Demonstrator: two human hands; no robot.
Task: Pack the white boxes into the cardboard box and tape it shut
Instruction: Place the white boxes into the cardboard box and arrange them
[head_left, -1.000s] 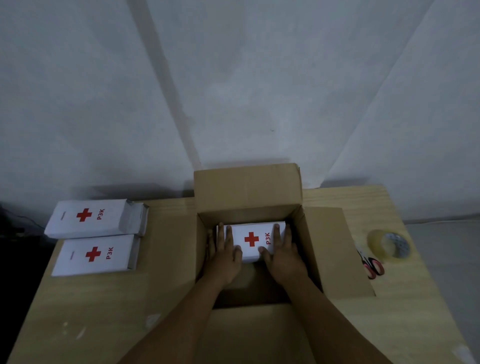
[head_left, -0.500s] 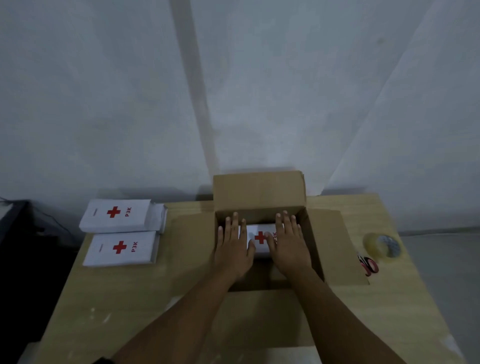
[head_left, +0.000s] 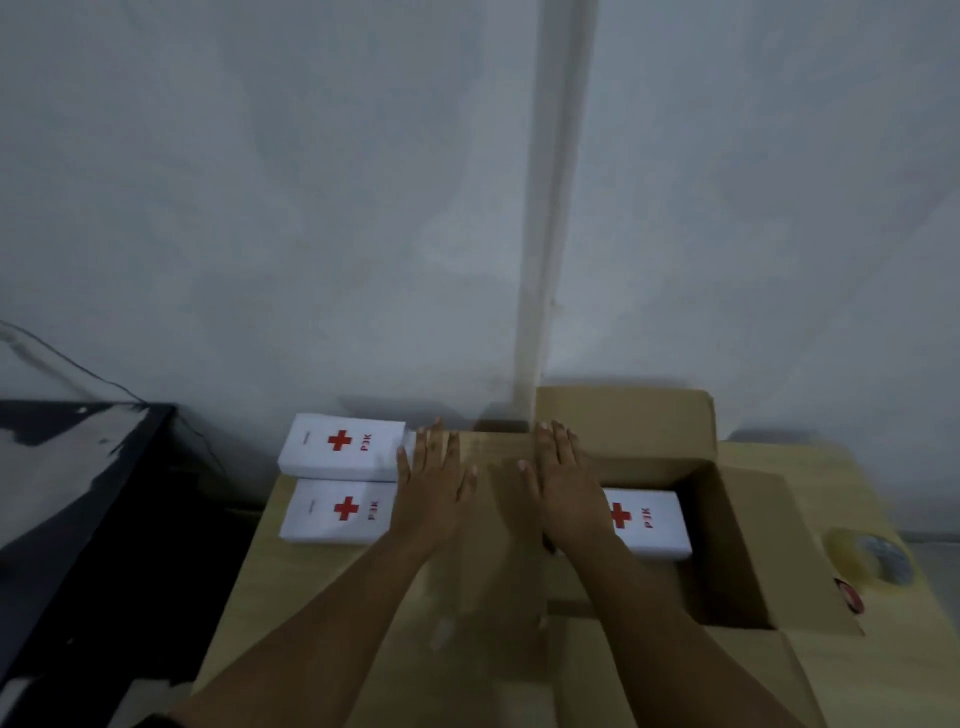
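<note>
Both hands flat, fingers straight, gripping nothing. I see the left hand (head_left: 434, 480) palm down, its fingers over the right ends of the 2 white boxes on the table — can't tell if it touches them, frame is blurred there. Right hand (head_left: 563, 483) also palm down, over the left flap of the cardboard box (head_left: 748, 551); contact not clear either.

Cardboard box sits open on the wooden table (head_left: 291, 582), flaps out, rear flap standing up against the wall. 1 white box inside (head_left: 652, 522), lying flat against the far side of the cavity, red cross and "P3K" facing up, its left end hidden by the right hand and wrist.

Outside, left of the cardboard box: far white box (head_left: 340, 447) and near white box (head_left: 335, 512), flat, side by side, touching or nearly so, red crosses up.

Right of the cardboard box — clear tape roll (head_left: 867, 558) lying flat on the table, red scissor handles (head_left: 848, 594) just beside it, partly hidden by the right flap.
</note>
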